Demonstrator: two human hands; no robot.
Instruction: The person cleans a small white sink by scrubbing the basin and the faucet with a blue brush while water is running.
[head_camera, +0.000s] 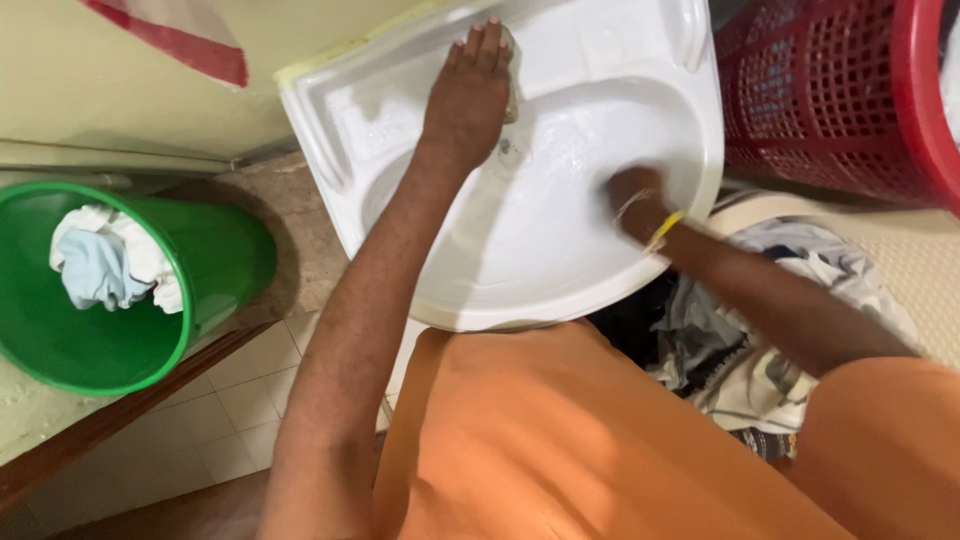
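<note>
1. The white washbasin (560, 260) fills the middle, its bowl wet.
2. A red laundry basket (840, 100) stands at your right; a green bucket (215, 260) holding pale cloth (105, 262) sits at your left.
3. Your left hand (470, 95) lies flat, fingers together, on the basin's back ledge.
4. Your right hand (635, 200) presses inside the bowl near the front rim; blurred, so its grip cannot be told.

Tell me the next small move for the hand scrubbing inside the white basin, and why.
Probably sweep the right hand leftward across the wet bowl of the white washbasin toward the drain. It now sits against the bowl's right wall, blurred, while the left hand rests flat on the back ledge; the bowl's middle lies bare between them.
</note>
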